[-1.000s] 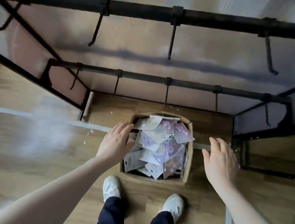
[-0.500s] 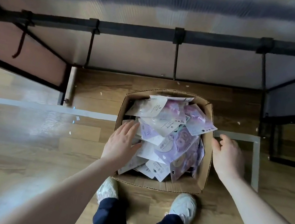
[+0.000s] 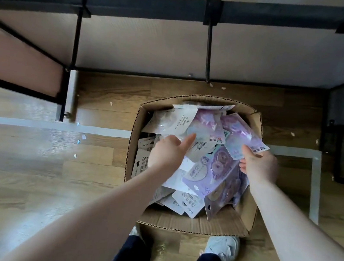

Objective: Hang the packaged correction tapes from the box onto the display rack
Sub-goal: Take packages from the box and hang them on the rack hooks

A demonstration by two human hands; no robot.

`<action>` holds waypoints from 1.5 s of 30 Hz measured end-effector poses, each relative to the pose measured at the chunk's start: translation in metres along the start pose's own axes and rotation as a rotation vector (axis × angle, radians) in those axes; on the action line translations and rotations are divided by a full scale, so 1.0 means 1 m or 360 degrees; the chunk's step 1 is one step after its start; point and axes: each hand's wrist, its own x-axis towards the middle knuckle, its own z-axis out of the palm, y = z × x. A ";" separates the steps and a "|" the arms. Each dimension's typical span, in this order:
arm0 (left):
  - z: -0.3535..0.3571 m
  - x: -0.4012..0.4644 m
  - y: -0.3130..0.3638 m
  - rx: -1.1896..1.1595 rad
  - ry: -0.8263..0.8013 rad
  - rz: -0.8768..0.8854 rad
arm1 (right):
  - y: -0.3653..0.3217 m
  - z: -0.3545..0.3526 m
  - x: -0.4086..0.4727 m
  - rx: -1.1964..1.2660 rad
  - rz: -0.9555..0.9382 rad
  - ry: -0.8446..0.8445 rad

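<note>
over the box (image 3: 176,222): both hands have come down from its rim; right hand (image 3: 259,165) pinches a purple packet (image 3: 243,135), left hand (image 3: 168,152) loosely curled on the pile, empty; picking begun.

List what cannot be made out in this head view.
- Left hand grip: fingertips hidden among packets, so holding or only touching is unclear.
- Packet print: too small and blurred.
- Box bottom: buried under packets.
- Rack upper part: cut off by top edge.

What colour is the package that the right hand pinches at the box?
Purple, with a white printed strip at its edge; the package in the right hand shows in the head view.
</note>
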 end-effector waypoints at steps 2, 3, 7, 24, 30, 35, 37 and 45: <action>0.006 0.004 0.007 -0.0265 -0.0132 -0.0153 | -0.002 0.001 0.001 0.0141 0.0077 -0.0003; 0.008 0.005 0.011 -0.0408 -0.0185 -0.0208 | -0.003 0.001 0.001 0.0203 0.0106 -0.0005; 0.011 0.007 0.024 -0.1058 -0.0300 -0.0462 | -0.002 0.000 0.002 0.0334 0.0158 0.0073; -0.011 -0.014 -0.030 -0.0722 0.0252 -0.0320 | 0.020 -0.044 -0.018 0.0016 0.0048 0.0206; -0.028 -0.030 -0.034 -0.0587 0.0124 -0.0174 | 0.006 -0.048 -0.035 -0.0137 -0.0097 0.0263; -0.063 -0.058 -0.024 -0.0273 0.0196 0.0028 | -0.017 -0.068 -0.064 -0.0407 -0.0344 0.0292; -0.082 -0.073 -0.017 -0.0211 0.0223 0.0083 | -0.031 -0.080 -0.077 -0.0451 -0.0421 0.0328; -0.176 -0.132 0.020 -0.0142 0.0257 0.0329 | -0.100 -0.131 -0.139 -0.0693 -0.0717 0.0264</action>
